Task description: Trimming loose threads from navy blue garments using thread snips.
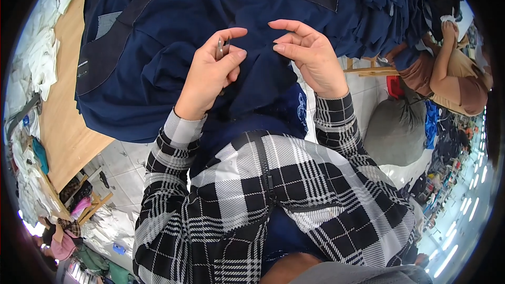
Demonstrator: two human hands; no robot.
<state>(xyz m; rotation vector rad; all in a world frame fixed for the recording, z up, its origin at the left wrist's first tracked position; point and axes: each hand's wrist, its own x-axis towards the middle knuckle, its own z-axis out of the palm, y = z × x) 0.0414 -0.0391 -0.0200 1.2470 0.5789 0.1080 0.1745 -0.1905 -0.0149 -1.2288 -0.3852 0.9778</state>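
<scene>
In my left hand (206, 76) is a small pair of metal thread snips (220, 47), its two blades showing between the index finger and thumb. My right hand (315, 66) is raised a short way to the right, fingers curved and index finger apart from the thumb; I see nothing in it. Both hands are over a navy garment (158, 68) with darker panels, spread on the table and hanging over its near edge toward my lap. A grey patch (108, 23) shows at the garment's left side.
Layered navy garments (368, 13) are heaped at the far right. The wooden tabletop (68, 121) shows at left, beside white cloth (44, 68). A full grey sack (397, 131) stands on the floor at right. Beyond it, another person's arm (444, 63) reaches toward the heap.
</scene>
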